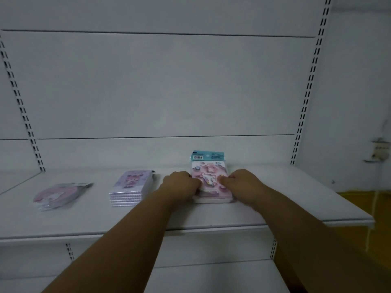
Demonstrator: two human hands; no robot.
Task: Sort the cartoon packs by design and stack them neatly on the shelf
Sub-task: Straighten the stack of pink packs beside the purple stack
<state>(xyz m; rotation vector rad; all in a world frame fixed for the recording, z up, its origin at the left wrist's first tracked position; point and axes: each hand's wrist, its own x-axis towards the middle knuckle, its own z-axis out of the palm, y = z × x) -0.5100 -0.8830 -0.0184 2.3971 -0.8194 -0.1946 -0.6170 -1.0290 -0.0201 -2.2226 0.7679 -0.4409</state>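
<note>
Packs lay in three groups along the white shelf [211,216] in front of you, well apart from one another. Your left hand [179,183] and your right hand [240,180] both reached forward with bare forearms and met at the pink pack stack [210,182] on the right, one hand on each side edge. Your fingers were curled in against the sides and top face of that stack, so each grip was closed on it rather than spread; how many packs sat under your hands was hard to judge, since only a thin white edge showed at the near end. The top pack carried a pink cartoon design with a white character, and a teal header card [208,155] with a barcode stood up at its far end, close to the back panel [160,85] of the shelving. To the left of your left hand, the purple pack stack [131,187] sat squared up, several layers visible along its near edge, with a pink-and-purple character on top. Farther left, a looser pile of round pink packs [59,195] lay flat and a little fanned, blurred in the view. Slotted uprights [311,81] ran up both sides of the back panel, and a yellow floor [359,204] showed beyond the shelf's right end.
</note>
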